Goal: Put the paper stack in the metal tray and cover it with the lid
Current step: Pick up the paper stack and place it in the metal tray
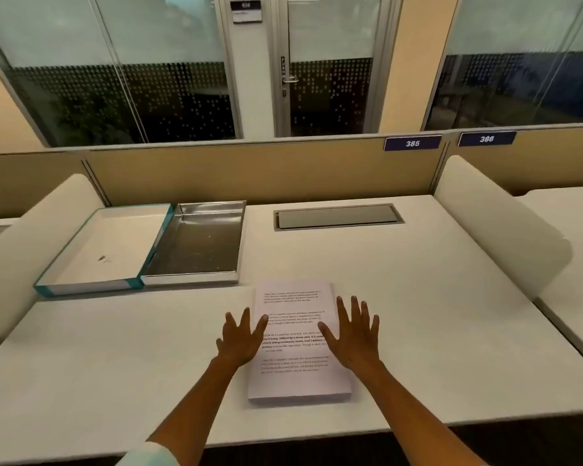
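A thick stack of printed white paper (295,371) lies flat on the desk in front of me. My left hand (239,338) hovers at its left edge and my right hand (354,334) at its right edge, both with fingers spread and holding nothing. Whether they touch the stack I cannot tell. Further back on the left sits the metal tray (196,247), with nothing in it. Beside it on the left lies the lid (101,250), white inside with teal edges, turned upside down and touching the tray's side.
The white desk (418,297) has padded side dividers at left (31,250) and right (498,223), a tan back partition (249,169), and a closed metal cable hatch (337,216) at the back centre. The desk's front edge runs just below my forearms.
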`<control>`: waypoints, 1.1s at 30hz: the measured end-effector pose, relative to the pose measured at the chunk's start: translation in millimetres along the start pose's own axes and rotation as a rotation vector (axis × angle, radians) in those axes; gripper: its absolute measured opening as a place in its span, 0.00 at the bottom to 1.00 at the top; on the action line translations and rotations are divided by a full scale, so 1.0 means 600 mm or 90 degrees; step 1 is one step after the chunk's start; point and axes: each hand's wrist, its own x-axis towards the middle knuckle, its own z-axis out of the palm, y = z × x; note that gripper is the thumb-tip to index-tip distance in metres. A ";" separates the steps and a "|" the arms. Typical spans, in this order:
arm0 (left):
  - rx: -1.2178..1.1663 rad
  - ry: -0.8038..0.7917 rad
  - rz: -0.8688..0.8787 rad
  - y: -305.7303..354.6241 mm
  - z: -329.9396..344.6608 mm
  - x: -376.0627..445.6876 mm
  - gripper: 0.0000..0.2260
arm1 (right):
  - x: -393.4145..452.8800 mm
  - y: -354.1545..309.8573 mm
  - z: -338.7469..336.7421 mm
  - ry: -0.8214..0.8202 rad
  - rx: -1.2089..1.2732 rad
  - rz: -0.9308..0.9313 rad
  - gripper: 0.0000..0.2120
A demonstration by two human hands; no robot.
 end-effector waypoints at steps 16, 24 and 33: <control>-0.361 0.014 -0.203 0.050 0.021 0.041 0.33 | 0.054 -0.049 0.036 -0.059 0.236 0.207 0.34; -0.574 -0.123 -0.235 0.040 0.004 0.077 0.20 | 0.101 -0.040 0.022 -0.103 0.329 0.348 0.30; -0.519 -0.124 -0.230 0.053 0.006 0.092 0.22 | 0.137 -0.034 -0.001 -0.149 0.460 0.411 0.26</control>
